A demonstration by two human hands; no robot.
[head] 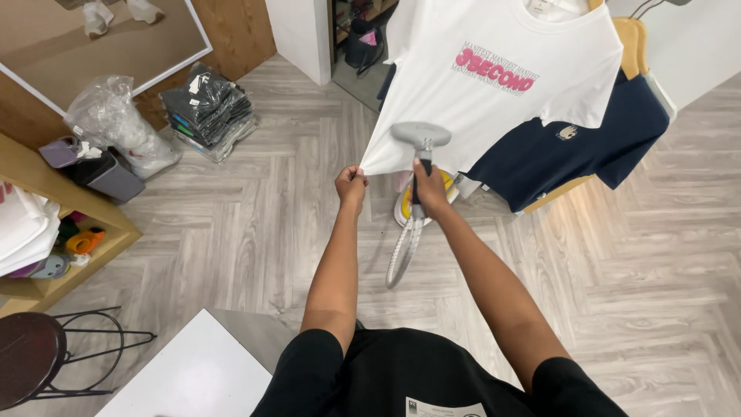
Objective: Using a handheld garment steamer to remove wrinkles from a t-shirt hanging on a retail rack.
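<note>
- White T-shirt [494, 85]: soft matt cloth, smooth where pulled taut.
- Steamer head [421, 135]: matt grey plastic; its hose [403, 251] looks woven.
- Floor [633, 255]: pale wood-look herringbone boards, faint sheen.
- Stool [31, 367] at 8 o'clock: thin black metal frame.
- Bag [116, 123] at 10 o'clock: crinkled glossy plastic.

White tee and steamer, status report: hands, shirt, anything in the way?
Left hand pinching white T-shirt hem, pulled taut. Right hand gripping grey steamer head against the fabric. Navy shirt hangs behind; hose dangles clear.

Black short-sleeved top, sleeves ending above the elbows, small pale label at chest, bare forearms
</note>
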